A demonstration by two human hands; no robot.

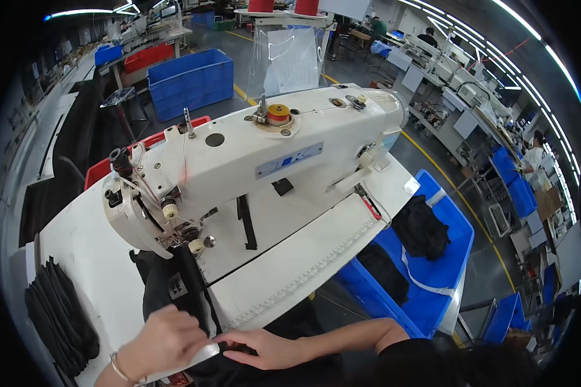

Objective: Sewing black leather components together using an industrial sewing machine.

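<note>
A piece of black fabric [164, 280] with a small light label lies under the needle end of a white sewing machine [219, 168]. Its near end reaches down to both my hands at the table's front edge. My left hand [168, 338], a bracelet at its wrist, is curled over that end with the fingers bent and slightly blurred. Beside it, my right hand [261, 347] comes in from the right and pinches the fabric's edge between thumb and fingers. The exact grip of the left fingertips is partly hidden.
Stacked black pieces [61, 316] lie on the table's left side. A black strip [245, 222] and red-handled snips [369, 205] rest by the machine. At right, a blue bin [455, 258] holds dark fabric. Another blue bin [190, 80] stands behind; people work farther off.
</note>
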